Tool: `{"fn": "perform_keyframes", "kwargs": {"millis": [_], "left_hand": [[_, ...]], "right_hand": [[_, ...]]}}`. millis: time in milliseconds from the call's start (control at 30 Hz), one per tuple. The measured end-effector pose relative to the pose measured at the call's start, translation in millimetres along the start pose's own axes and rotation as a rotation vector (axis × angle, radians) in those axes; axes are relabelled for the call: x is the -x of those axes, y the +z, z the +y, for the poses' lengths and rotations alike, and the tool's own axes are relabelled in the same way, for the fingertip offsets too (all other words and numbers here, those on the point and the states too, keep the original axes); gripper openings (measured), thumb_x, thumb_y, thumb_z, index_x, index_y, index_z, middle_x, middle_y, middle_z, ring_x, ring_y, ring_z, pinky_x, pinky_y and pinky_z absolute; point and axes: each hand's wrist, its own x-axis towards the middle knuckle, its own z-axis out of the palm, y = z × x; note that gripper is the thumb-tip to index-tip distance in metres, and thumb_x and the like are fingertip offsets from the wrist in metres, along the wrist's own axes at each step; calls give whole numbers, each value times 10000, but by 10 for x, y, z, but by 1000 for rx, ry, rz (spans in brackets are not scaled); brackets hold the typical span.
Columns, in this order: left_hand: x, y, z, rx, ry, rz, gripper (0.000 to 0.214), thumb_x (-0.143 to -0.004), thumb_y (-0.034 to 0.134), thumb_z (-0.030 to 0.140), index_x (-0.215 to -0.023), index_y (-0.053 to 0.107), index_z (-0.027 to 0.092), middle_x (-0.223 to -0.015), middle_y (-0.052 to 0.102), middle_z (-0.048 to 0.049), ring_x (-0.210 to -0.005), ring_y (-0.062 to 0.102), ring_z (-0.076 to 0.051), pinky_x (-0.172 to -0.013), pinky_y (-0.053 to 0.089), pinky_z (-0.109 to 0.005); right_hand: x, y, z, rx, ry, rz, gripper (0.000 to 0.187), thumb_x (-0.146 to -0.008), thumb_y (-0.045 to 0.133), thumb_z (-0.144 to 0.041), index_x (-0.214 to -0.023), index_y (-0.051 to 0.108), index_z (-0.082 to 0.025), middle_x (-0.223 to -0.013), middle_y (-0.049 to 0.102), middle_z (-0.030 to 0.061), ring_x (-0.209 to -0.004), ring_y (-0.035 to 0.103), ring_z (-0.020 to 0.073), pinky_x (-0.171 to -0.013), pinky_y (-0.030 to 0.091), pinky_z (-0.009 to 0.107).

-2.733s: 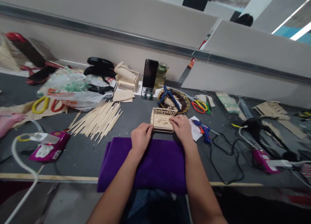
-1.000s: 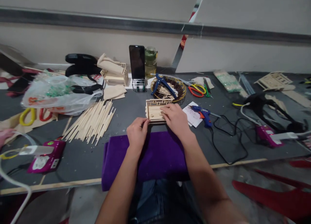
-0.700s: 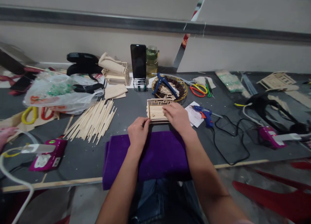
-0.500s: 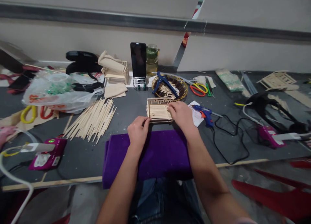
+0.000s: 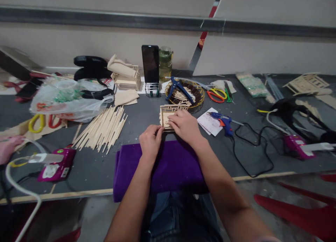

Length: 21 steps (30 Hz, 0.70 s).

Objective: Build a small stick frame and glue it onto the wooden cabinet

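Observation:
A miniature bench of thin wooden sticks, with a slatted seat and a latticed back rail, stands on the grey table in front of me. My left hand pinches its front left corner between thumb and fingers. Over the seat lies my right hand, fingertips drawn together on the slats near the left end. Whatever those fingertips hold, if anything, is too small to make out. The right half of the seat is hidden behind this hand. A folded purple cloth lies under my forearms.
Loose sticks are spread at left, beside a plastic bag. A wicker basket holds short sticks and blue pliers. To the right are a blue glue gun on paper and its cord. A phone stands behind.
My right hand has moved left across the seat, from the bench's right end towards its left end. My left hand keeps its hold at the corner. The view has shifted slightly.

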Motion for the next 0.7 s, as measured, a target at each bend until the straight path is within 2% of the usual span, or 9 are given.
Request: {"fn": "perform_keyframes", "kwargs": {"millis": [133, 233, 300, 367, 567, 700], "left_hand": [[-4, 0, -11, 10, 3, -5, 130, -853, 625, 266, -811, 718, 186, -806, 730, -35, -722, 664, -155, -670, 453, -244], [-7, -3, -6, 22, 1, 0, 124, -848, 632, 261, -800, 719, 187, -796, 731, -31, -715, 663, -153, -665, 449, -242], [-9, -6, 1, 33, 10, -1, 123, -849, 633, 258, -799, 720, 186, -798, 732, -30, -718, 665, -152, -664, 448, -240], [-12, -8, 9, 38, 20, -7, 122, -850, 631, 254, -802, 721, 187, -803, 733, -30, -726, 667, -154, -668, 448, -240], [-19, -14, 24, 55, -8, -4, 140, -849, 623, 270, -778, 720, 197, -798, 731, -29, -725, 663, -159, -670, 449, -245], [-26, -13, 13, 44, -3, 6, 133, -838, 628, 272, -779, 724, 201, -787, 730, -22, -710, 661, -153, -661, 447, -240]], "right_hand": [[-43, 28, -86, 75, -14, -69, 174, -921, 539, -250, -913, 699, -183, -949, 638, 88, -924, 496, 217, -727, 370, 300], [59, -50, 33, 33, 61, 45, 196, -931, 524, -257, -939, 703, -177, -944, 649, 81, -924, 509, 215, -762, 377, 304], [174, -116, 164, 7, 178, 151, 195, -924, 537, -259, -970, 710, -181, -927, 659, 74, -908, 524, 220, -767, 382, 313], [279, -155, 286, -9, 272, 199, 189, -912, 551, -257, -969, 719, -191, -907, 666, 69, -884, 540, 223, -750, 387, 318], [356, -73, 398, -16, 299, 126, 200, -900, 547, -226, -996, 720, -198, -914, 689, 69, -896, 567, 236, -750, 410, 329], [368, -49, 326, -57, 307, 162, 254, -902, 537, -209, -1112, 674, -168, -938, 695, 84, -911, 579, 241, -785, 436, 351]]}}
